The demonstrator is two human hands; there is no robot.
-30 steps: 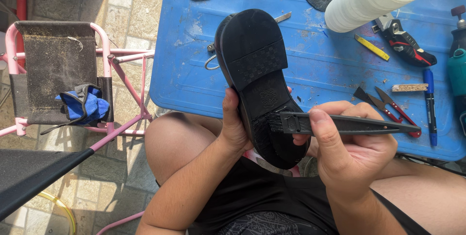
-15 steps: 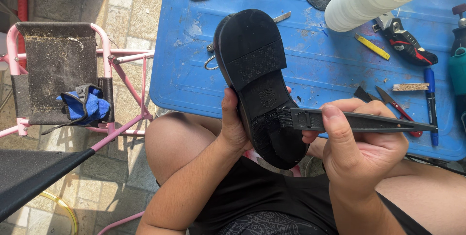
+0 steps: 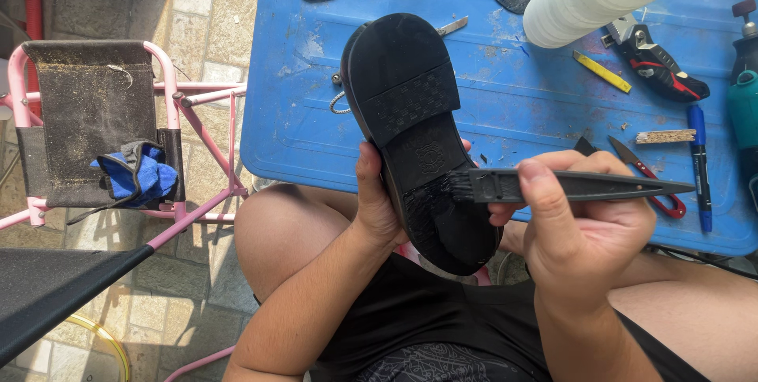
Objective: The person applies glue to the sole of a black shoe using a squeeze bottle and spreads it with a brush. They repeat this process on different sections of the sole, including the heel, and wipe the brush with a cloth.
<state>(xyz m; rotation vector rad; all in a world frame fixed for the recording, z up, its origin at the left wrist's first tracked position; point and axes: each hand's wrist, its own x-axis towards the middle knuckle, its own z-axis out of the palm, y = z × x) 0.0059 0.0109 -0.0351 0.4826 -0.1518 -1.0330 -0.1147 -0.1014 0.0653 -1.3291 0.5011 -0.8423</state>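
The left hand (image 3: 377,200) grips a black shoe (image 3: 418,129) sole-up over the blue table (image 3: 505,98); the right hand (image 3: 588,224) clasps a black brush (image 3: 568,186), bristles touching the sole.

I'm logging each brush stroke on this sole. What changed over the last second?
The right hand drew the brush a little to the right and up across the shoe sole, its bristles staying on the sole near the heel end. Nothing was taken up or let go. The left hand kept its grip on the shoe, sole up, and the tools on the blue table stayed put.
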